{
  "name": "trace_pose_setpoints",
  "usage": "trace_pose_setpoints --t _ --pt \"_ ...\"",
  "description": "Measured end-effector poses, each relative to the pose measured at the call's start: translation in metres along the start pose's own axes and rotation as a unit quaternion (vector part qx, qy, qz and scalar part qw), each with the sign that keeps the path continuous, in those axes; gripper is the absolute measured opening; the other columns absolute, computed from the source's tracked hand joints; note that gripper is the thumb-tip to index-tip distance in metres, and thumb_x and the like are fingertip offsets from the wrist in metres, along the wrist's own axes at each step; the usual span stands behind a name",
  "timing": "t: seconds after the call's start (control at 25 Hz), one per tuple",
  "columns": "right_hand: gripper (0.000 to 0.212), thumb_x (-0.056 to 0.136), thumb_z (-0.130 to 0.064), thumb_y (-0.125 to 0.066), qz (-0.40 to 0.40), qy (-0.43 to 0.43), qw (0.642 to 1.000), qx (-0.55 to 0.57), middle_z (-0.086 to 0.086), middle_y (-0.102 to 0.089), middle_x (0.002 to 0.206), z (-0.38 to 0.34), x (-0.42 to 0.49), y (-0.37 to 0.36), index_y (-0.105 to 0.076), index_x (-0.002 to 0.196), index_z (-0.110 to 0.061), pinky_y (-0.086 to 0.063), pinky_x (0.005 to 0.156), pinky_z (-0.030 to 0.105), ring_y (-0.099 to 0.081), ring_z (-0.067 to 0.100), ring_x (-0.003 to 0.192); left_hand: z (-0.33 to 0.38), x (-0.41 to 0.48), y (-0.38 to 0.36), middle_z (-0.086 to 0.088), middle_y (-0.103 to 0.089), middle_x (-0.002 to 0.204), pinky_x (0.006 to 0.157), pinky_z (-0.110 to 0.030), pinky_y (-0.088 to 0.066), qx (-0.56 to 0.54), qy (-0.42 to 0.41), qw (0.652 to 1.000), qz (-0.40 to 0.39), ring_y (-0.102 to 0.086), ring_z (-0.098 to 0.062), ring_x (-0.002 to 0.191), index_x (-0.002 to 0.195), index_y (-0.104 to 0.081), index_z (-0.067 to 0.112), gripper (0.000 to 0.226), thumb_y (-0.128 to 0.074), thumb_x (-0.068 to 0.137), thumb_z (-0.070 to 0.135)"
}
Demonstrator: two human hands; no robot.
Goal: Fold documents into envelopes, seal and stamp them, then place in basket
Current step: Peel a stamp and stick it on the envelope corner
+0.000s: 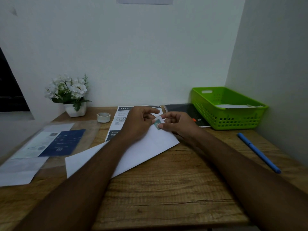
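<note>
Head view: envelope (143,152) lies diagonally, stamp (157,124) at far-right corner.

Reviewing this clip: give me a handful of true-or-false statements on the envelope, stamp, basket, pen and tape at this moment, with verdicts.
1. The white paper envelope lies on the wooden table. True.
2. Both hands meet at a small greenish postage stamp at the envelope's far corner. True.
3. The green plastic basket is empty. False: white paper already lies inside it.
4. The blue pen is in the right hand. False: it lies on the table, right of that hand.
5. The white roll of tape sits between the white potted flowers and the printed sheet. True.
6. The left hand holds the tape. False: its fingers are at the stamp.
</note>
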State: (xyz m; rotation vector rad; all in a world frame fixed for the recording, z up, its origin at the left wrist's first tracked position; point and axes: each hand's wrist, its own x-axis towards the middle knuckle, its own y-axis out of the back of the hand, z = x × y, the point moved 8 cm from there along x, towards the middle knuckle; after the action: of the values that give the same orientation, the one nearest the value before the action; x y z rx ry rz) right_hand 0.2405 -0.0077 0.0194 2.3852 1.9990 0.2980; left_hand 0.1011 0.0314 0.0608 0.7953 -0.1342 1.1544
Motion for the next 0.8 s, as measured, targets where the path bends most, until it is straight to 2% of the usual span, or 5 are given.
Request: trace_pose_setpoints --t 0.32,0.44,0.52,0.64,0.8 --pt "0.026 0.083 0.001 -0.068 -0.008 -0.025 0.998 0.053 0.015 -0.073 0.101 0.001 0.001 0.001 -0.070 0.108 -0.002 -0.058 0.069 0.025 -0.070 0.020 0.089 -0.003 0.003 0.004 -0.004 -0.072 0.089 0.071 -0.026 -0.057 0.002 -0.005 1.000 0.005 -0.069 -0.014 0.082 0.110 -0.067 0.016 0.038 -0.058 0.082 -0.008" --pt "0.025 0.083 -0.010 -0.071 0.003 -0.018 0.999 0.047 0.015 -0.073 0.100 0.001 0.001 0.004 -0.071 0.106 -0.002 -0.057 0.068 0.027 -0.071 0.021 0.088 0.003 0.000 0.000 -0.002 -0.071 0.088 0.055 -0.014 -0.046 0.002 -0.028 1.000 -0.008 -0.060 -0.002 0.059 0.110 -0.064 0.022 0.044 -0.055 0.080 -0.008" --pt "0.023 0.080 -0.012 -0.075 0.014 -0.011 0.999 0.027 0.015 -0.074 0.097 0.000 -0.001 0.005 -0.072 0.101 -0.002 -0.058 0.070 0.030 -0.071 0.020 0.085 0.006 -0.002 -0.002 0.001 -0.068 0.091 0.056 -0.022 -0.046 -0.006 -0.048 0.999 -0.008 -0.056 -0.011 0.050 0.110 -0.060 0.027 0.047 -0.058 0.078 -0.007" --pt "0.012 0.079 -0.011 -0.076 0.026 -0.005 1.000 0.007 0.013 -0.074 0.087 -0.002 -0.001 0.005 -0.072 0.087 -0.003 -0.058 0.066 0.028 -0.070 0.017 0.075 0.007 -0.002 -0.003 0.005 -0.062 0.094 0.062 -0.034 -0.052 -0.003 -0.062 0.998 -0.008 -0.060 -0.031 0.059 0.113 -0.057 0.031 0.051 -0.059 0.078 -0.007" --pt "0.005 0.079 -0.006 -0.075 0.037 0.022 0.999 0.007 0.001 -0.071 0.065 -0.006 -0.001 0.006 -0.071 0.075 -0.005 -0.049 0.052 0.021 -0.064 0.007 0.057 0.012 -0.003 -0.006 0.003 -0.059 0.096 0.063 -0.035 -0.050 -0.002 -0.083 0.996 -0.009 -0.059 -0.029 0.059 0.116 -0.056 0.028 0.051 -0.058 0.079 -0.007"
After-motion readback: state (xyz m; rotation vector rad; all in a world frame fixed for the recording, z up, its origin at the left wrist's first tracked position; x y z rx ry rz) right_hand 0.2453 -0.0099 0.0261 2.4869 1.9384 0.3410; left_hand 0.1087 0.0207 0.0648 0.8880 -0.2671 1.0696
